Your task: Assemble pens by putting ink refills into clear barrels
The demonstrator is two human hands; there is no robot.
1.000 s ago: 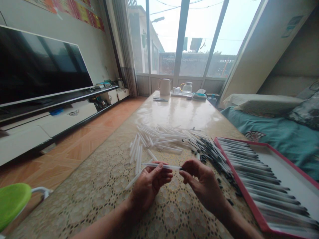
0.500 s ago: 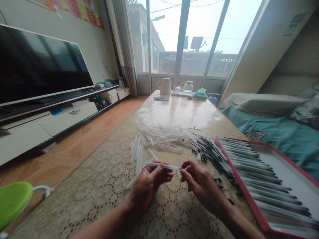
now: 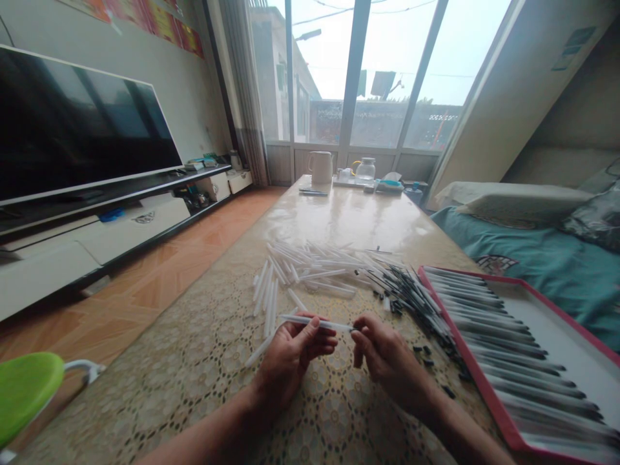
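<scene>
Nearest, one green stool seat (image 3: 25, 395) shows at the lower left corner. Just beyond, two bare hands meet over the lace-patterned table (image 3: 203, 361). The left hand (image 3: 289, 359) has thumb and fingers closed round the middle of one clear white pen tube (image 3: 316, 322), which lies level, left to right, just above the tabletop. The right hand (image 3: 387, 359) pinches its fingertips together at the tube's right end; whether a small part sits between them cannot be made out.

To the right lies one shallow tray (image 3: 465, 360) with a red rim, holding a row of finished pens side by side, too blurred at the near end to count. Between tray and hands a few small black caps (image 3: 426, 361) are scattered, perhaps half a dozen. Past the hands are two heaps: one of white tubes (image 3: 310, 265), dozens, some strayed to the left, and one of thin dark refills (image 3: 407, 289) against the tray's far corner, also too many to count.

At the table's far end stand one white jug (image 3: 320, 168) and one glass pot (image 3: 364, 170). One television (image 3: 72, 129) is at left, and one teal-covered bed (image 3: 533, 258) at right.
</scene>
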